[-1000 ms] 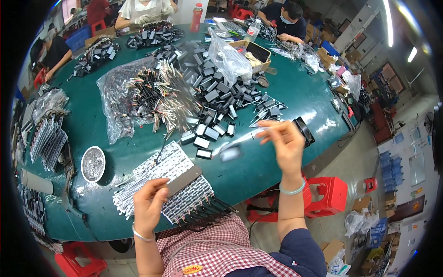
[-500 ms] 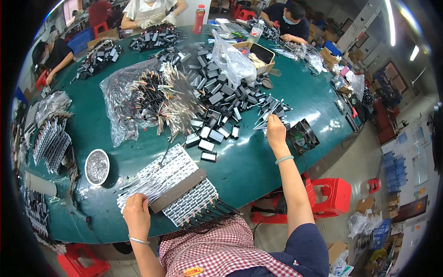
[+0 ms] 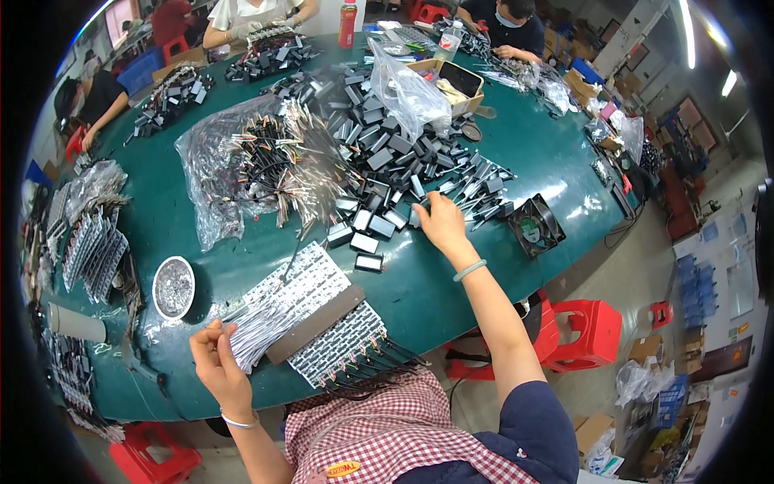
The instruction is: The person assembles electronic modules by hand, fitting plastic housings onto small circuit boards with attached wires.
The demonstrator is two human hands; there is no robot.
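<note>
My left hand has its fingers curled together at the loose left ends of a bundle of white wires; what sits between the fingertips is too small to tell. The bundle lies over a printed white sheet of strips, with a brown flat bar laid across it. My right hand reaches, thumb and fingers apart, to the near edge of a heap of black rectangular casings. Its thumb is beside one casing. Right of this hand lies a pile of thin leads with casings on them.
A black fan stands near the right table edge. A bowl of silvery bits sits at left. Beyond are a clear bag of wires, a tray and a red bottle. Co-workers sit at the far side.
My right hand has left the pile of leads and moved left to the casings, its fingers parting. My left hand has shifted slightly left and turned, fingers curled upward.
</note>
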